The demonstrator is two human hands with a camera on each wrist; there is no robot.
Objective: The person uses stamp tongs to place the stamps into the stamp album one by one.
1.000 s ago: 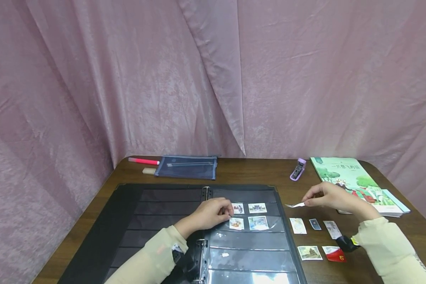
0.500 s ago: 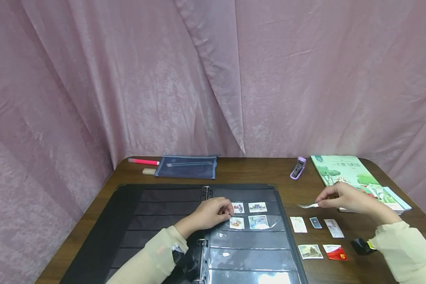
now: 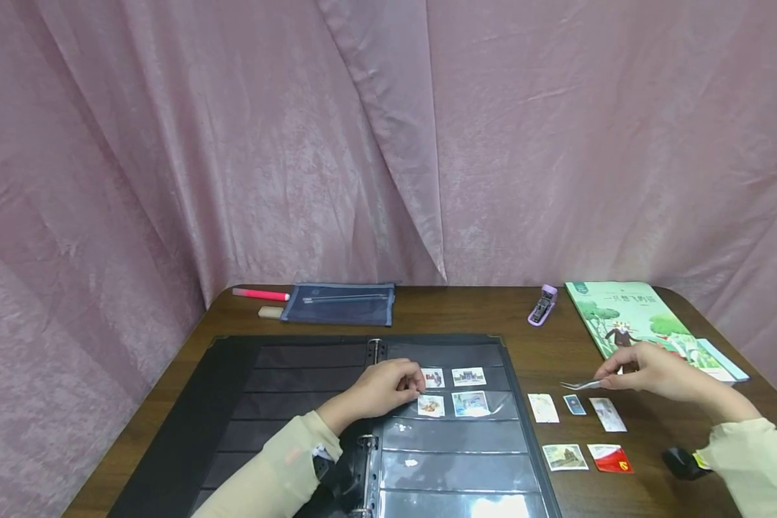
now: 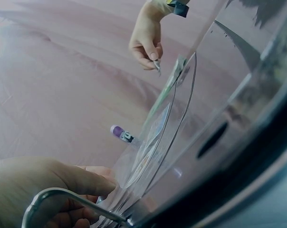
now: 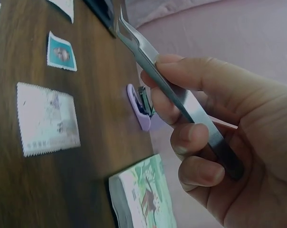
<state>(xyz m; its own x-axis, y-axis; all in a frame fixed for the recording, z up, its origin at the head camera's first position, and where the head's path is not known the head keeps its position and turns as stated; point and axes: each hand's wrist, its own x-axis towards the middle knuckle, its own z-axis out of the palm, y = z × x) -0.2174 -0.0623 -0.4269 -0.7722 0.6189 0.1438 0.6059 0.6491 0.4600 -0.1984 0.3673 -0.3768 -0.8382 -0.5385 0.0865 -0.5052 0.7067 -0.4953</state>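
Observation:
In the head view my left hand (image 3: 378,388) is at the inner side of the stamp album's right page (image 3: 456,437), beside several stamps in its clear pockets. The left wrist view shows the thumb and fingers pinching the edge of a clear pocket strip (image 4: 134,164). My right hand (image 3: 654,373) grips bent-tip metal tweezers (image 5: 181,102), held above the table. Nothing is between the tweezer tips. Below them lies a small blue stamp (image 3: 574,404), with a pale stamp (image 3: 608,415) to its right and a white stamp (image 3: 544,408) to its left.
A tan building stamp (image 3: 565,457) and a red-and-white stamp (image 3: 611,458) lie nearer the front. Behind are a purple stapler (image 3: 542,306), a green book (image 3: 628,316), a blue mesh pouch (image 3: 338,306), a red pen (image 3: 261,294) and an eraser (image 3: 270,313).
My right hand has moved right and slightly down with the tweezers, from beside the album to above the loose stamps. The left hand has stayed in place.

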